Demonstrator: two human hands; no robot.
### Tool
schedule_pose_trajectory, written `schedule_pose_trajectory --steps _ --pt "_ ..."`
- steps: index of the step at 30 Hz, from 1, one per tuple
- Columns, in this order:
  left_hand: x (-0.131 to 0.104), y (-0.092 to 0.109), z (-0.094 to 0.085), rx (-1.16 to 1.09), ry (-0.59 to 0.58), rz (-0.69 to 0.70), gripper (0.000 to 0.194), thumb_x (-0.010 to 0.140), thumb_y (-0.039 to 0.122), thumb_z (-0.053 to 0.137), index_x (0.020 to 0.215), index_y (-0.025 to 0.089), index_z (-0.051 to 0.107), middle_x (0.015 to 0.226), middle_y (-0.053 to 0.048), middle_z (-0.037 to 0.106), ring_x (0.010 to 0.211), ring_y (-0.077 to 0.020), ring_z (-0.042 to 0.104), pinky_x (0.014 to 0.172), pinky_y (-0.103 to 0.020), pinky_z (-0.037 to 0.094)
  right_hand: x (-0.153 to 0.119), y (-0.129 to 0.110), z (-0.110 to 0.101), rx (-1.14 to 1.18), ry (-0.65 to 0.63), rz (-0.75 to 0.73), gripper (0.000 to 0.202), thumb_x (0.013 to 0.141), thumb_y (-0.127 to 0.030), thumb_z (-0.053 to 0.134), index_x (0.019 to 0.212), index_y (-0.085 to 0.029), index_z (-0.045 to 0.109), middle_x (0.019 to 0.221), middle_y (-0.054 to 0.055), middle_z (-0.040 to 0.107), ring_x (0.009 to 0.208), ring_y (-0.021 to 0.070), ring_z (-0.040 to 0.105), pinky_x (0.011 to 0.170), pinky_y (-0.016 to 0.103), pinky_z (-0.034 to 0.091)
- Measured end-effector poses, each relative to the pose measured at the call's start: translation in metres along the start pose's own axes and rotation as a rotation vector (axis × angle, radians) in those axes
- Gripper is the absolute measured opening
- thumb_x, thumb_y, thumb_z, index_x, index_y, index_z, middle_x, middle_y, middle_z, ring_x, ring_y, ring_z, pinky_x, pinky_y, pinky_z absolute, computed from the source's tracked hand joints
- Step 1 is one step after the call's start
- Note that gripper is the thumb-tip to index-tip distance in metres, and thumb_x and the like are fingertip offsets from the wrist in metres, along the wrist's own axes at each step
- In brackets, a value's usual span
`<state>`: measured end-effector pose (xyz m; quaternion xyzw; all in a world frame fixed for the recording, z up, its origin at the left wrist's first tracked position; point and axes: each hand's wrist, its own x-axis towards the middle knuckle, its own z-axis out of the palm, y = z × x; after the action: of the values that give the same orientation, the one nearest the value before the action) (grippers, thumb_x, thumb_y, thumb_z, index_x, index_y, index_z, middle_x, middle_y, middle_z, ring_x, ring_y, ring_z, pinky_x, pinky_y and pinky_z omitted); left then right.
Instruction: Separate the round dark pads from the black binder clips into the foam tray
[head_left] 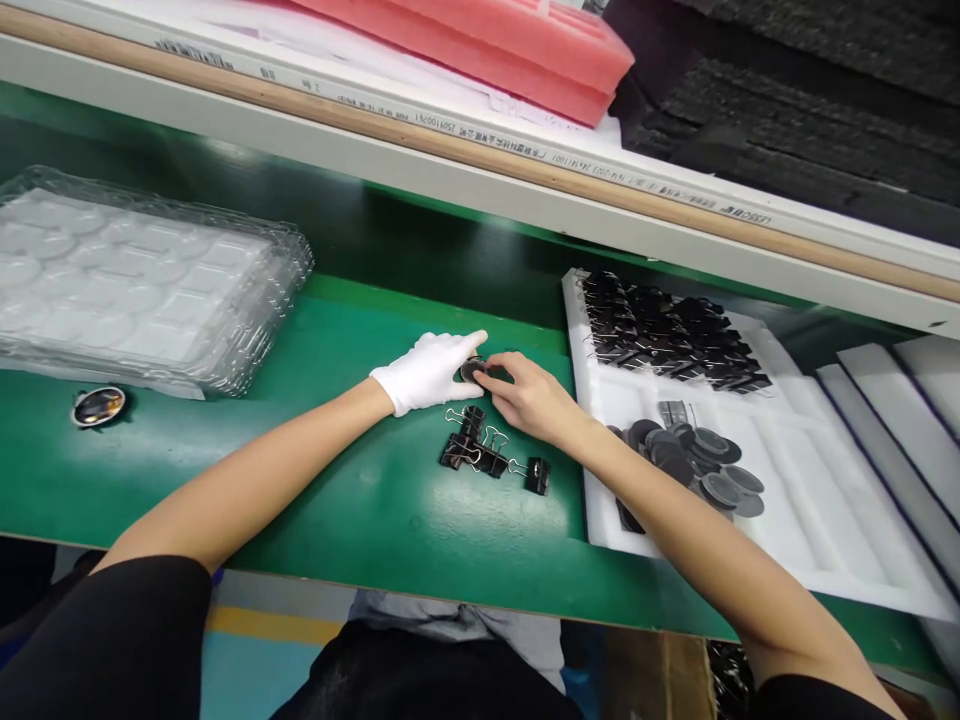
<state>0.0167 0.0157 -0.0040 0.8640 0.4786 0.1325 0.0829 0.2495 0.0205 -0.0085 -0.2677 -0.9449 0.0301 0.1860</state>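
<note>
My left hand (pixel 435 370), in a white glove, holds a small dark round disc (pixel 472 369) between its thumb and fingers. My bare right hand (pixel 534 398) meets it from the right, its fingers closed at the disc's edge and partly covering it. Just below both hands, several black binder clips (pixel 474 442) with silver wire handles lie on the green table, one (pixel 538 475) a little apart to the right.
On the right, a white foam tray (pixel 795 480) carries rows of black binder clips (pixel 667 330) and a heap of grey discs (pixel 701 460). Stacked clear plastic trays (pixel 150 270) stand at left, near a small shiny oval object (pixel 99 407). A shelf edge (pixel 480 165) crosses above.
</note>
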Motion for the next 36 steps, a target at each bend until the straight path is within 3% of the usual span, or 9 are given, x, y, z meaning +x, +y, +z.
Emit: schedule_pose_trajectory --steps 4,7,11,14,18,20,24,30,36 --pt "-0.001 0.003 -0.002 0.063 0.001 -0.005 0.079 0.092 0.055 0.066 0.157 0.019 0.04 0.136 -0.016 0.066 0.121 -0.0362 0.063 0.098 -0.044 0.042 -0.005 -0.016 -0.025 0.174 0.018 0.134 0.031 0.099 -0.024 0.054 0.126 -0.021 0.07 0.119 0.014 0.067 0.098 0.0256 0.068 0.086 0.045 0.06" --pt "0.0 0.005 -0.003 0.089 0.007 -0.02 0.073 0.094 0.052 0.062 0.157 0.019 0.043 0.135 -0.015 0.067 0.121 -0.0361 0.061 0.098 -0.044 0.041 -0.013 -0.035 -0.048 0.382 -0.17 0.185 0.025 0.092 -0.042 0.072 0.105 -0.021 0.072 0.098 0.007 0.07 0.081 0.0197 0.065 0.073 0.036 0.057" --pt "0.002 0.005 -0.002 0.086 0.02 -0.045 0.07 0.094 0.048 0.062 0.155 0.019 0.045 0.123 -0.013 0.072 0.113 -0.0337 0.063 0.097 -0.044 0.041 -0.024 -0.046 -0.063 0.562 -0.374 0.201 0.02 0.095 -0.038 0.066 0.084 -0.021 0.07 0.082 0.003 0.071 0.073 0.0163 0.064 0.066 0.031 0.051" --pt "0.003 0.003 0.0 0.054 0.048 -0.047 0.071 0.092 0.045 0.064 0.155 0.018 0.044 0.119 -0.011 0.074 0.11 -0.0323 0.065 0.097 -0.043 0.041 -0.025 -0.03 -0.062 0.645 -0.262 0.408 0.026 0.092 -0.044 0.067 0.08 -0.021 0.07 0.076 0.003 0.073 0.07 0.0173 0.065 0.066 0.031 0.052" --pt "0.004 -0.001 0.0 -0.009 0.071 -0.036 0.073 0.091 0.042 0.064 0.156 0.016 0.041 0.127 -0.01 0.073 0.114 -0.0316 0.064 0.099 -0.043 0.042 -0.009 0.007 -0.047 0.523 0.048 0.781 0.031 0.084 -0.049 0.07 0.073 -0.02 0.068 0.066 0.004 0.069 0.064 0.0193 0.064 0.062 0.032 0.049" --pt "0.005 -0.002 -0.001 -0.022 0.07 -0.04 0.076 0.091 0.042 0.064 0.157 0.014 0.039 0.128 -0.01 0.073 0.116 -0.0316 0.064 0.101 -0.043 0.043 0.001 0.021 -0.041 0.423 0.053 0.868 0.03 0.084 -0.046 0.069 0.069 -0.021 0.066 0.064 0.004 0.067 0.064 0.0198 0.063 0.063 0.033 0.047" --pt "0.006 -0.005 -0.001 -0.02 0.056 -0.037 0.078 0.092 0.042 0.063 0.159 0.014 0.035 0.13 -0.011 0.072 0.119 -0.0324 0.063 0.102 -0.044 0.044 0.017 0.028 -0.045 0.306 -0.145 0.882 0.043 0.086 -0.062 0.067 0.076 -0.02 0.068 0.073 0.007 0.069 0.074 0.0243 0.064 0.072 0.038 0.049" --pt "0.005 -0.002 0.0 -0.031 0.046 0.004 0.079 0.091 0.039 0.066 0.16 0.016 0.035 0.13 -0.01 0.072 0.117 -0.0319 0.065 0.101 -0.043 0.045 0.052 0.02 -0.033 0.124 0.202 0.886 0.055 0.103 -0.065 0.029 0.125 -0.025 0.06 0.128 0.017 0.062 0.13 0.0384 0.051 0.111 0.064 0.037" --pt "0.006 0.007 0.001 -0.016 0.064 -0.026 0.081 0.089 0.036 0.068 0.159 0.013 0.035 0.126 -0.01 0.074 0.115 -0.0317 0.067 0.099 -0.044 0.046 0.066 0.033 0.009 0.222 0.128 1.045 0.058 0.104 -0.063 0.02 0.131 -0.025 0.055 0.143 0.018 0.049 0.144 0.0388 0.038 0.118 0.071 0.025"
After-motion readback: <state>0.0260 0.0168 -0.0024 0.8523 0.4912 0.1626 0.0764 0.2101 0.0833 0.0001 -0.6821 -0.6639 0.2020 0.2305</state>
